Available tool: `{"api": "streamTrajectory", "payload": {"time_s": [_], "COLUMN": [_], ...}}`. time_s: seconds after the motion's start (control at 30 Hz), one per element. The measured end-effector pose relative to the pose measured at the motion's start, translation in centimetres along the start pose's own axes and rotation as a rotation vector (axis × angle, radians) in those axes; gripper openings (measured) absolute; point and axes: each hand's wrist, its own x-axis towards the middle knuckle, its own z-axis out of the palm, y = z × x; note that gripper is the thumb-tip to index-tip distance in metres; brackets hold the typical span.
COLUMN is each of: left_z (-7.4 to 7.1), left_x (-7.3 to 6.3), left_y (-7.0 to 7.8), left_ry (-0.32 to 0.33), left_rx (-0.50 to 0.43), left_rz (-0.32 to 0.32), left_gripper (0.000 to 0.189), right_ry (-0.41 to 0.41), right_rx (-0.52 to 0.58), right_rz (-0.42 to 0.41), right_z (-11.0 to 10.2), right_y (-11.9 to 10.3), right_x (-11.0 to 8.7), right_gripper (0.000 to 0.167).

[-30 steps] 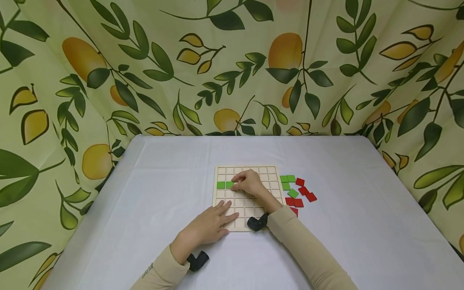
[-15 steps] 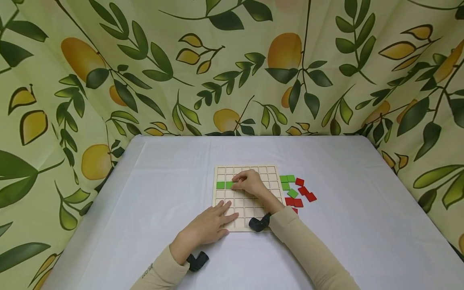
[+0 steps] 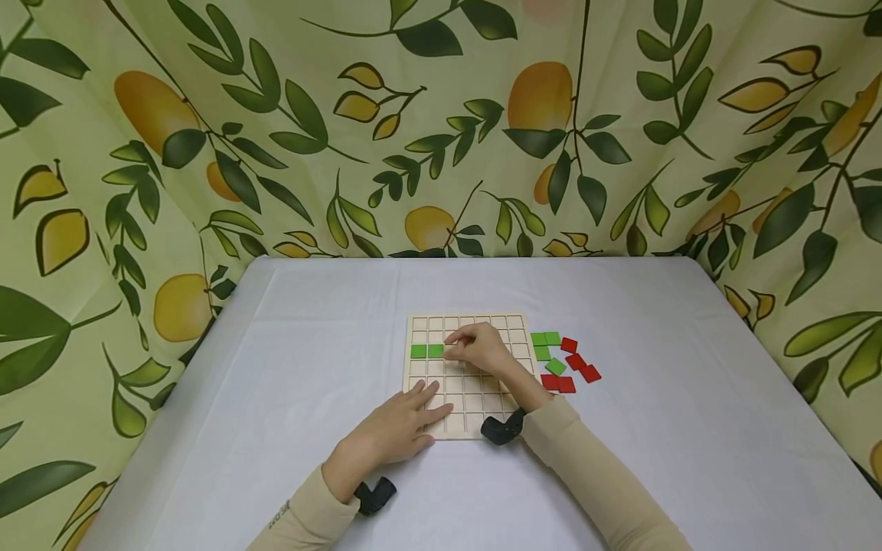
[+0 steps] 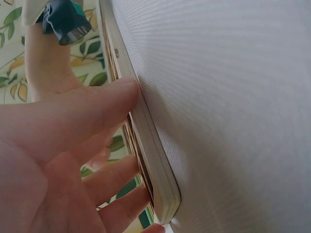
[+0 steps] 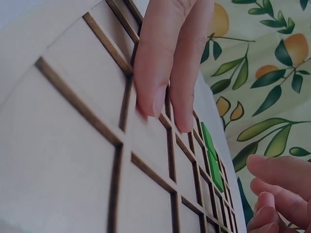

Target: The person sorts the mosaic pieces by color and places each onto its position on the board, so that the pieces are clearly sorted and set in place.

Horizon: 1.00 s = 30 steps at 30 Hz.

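Note:
A light wooden board [image 3: 434, 428] with a grid of square recesses lies on the table. Two green tiles [image 3: 427, 351] fill neighbouring cells at the left of its third row from the far side. Just right of these tiles is my right hand [image 3: 478, 348], above the board with thumb and index fingertip slightly apart; nothing shows between its fingers in the right wrist view. My left hand [image 3: 396, 425] rests spread on the near left corner. In the left wrist view, the left thumb [image 4: 112, 99] touches the board's near edge [image 4: 150, 145]. The right forearm covers part of the grid.
Right of the board lie several loose green tiles [image 3: 540, 353] and several red tiles [image 3: 576, 361], some overlapping. A white cloth covers the table [image 3: 331, 321]. A fruit-patterned curtain [image 3: 427, 138] hangs behind it. Each wrist wears a black camera mount [image 3: 375, 496].
My right hand has drawn slightly right, its fingertips clear of the second green tile. Its sleeve now hides the nearest red tile. The left hand stays in place.

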Motion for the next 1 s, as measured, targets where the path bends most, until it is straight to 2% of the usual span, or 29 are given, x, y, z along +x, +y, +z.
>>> {"api": "streamTrajectory", "payload": {"time_s": [0.17, 0.47, 0.77, 1.0], "left_z": [0.0, -0.1, 0.0, 0.0], "left_x": [0.0, 0.0, 0.0, 0.0], "left_y": [0.0, 0.1, 0.1, 0.1], "left_ry": [0.001, 0.004, 0.003, 0.005], "left_rx": [0.005, 0.006, -0.008, -0.008], "left_rz": [0.005, -0.001, -0.011, -0.009], "left_gripper": [0.049, 0.050, 0.049, 0.050], "right_ry": [-0.013, -0.002, 0.013, 0.008], "right_rx": [0.007, 0.030, 0.017, 0.030], "right_rz": [0.015, -0.034, -0.006, -0.033], "right_z": [-0.5, -1.8, -2.7, -3.6], "right_y": [0.0, 0.6, 1.2, 1.8], "right_x": [-0.4, -0.9, -1.4, -1.9], "right_gripper": [0.021, 0.023, 0.024, 0.026]}}
